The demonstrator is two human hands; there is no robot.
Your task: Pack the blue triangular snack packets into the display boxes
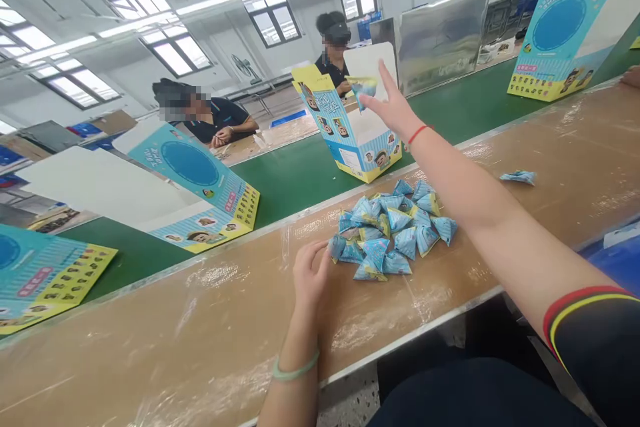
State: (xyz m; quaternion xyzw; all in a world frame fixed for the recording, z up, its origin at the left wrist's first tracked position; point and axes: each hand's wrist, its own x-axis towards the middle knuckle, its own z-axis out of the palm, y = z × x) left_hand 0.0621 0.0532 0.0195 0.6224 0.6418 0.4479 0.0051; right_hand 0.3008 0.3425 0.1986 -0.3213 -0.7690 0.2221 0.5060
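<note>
A pile of small blue-and-yellow pyramid-shaped packets (376, 252) lies on the brown table in front of me. My left hand (309, 275) is at the pile's left edge, its thumb and fingertips closed on one blue packet (337, 247). My right hand (395, 110) reaches out over an open-topped printed carton (341, 130), fingers spread apart. Just beyond its thumb, a blurred packet (364, 88) appears in the air above the carton's opening. The carton's inside bottom is hidden.
More printed cartons stand on the green belt (295, 177), including one at left (210, 180) and one at right (555, 40). A lone packet (519, 177) lies on the table (225, 320) to the right. Two people sit across the belt.
</note>
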